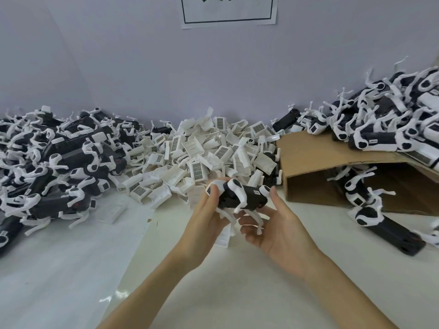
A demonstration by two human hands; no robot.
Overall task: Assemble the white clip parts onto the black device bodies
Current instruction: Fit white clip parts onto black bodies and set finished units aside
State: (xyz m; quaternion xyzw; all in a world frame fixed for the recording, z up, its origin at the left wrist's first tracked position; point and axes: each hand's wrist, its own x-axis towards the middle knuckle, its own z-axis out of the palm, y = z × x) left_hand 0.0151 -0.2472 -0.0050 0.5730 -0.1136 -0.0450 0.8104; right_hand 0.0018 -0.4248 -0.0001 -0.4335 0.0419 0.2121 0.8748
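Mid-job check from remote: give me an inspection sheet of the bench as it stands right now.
Surface: white tabletop, bare at the near side.
Job's things: black device body with white legs held over the table by both hands; heap of loose white clip parts behind it.
Clutter: piles of black-and-white devices at left and right; the right pile lies on and under a brown cardboard box.
Hands: left hand grips the body's end; right hand cradles it underneath.
Cables: nothing seen.
Surroundings: pale wall with white paper sign.
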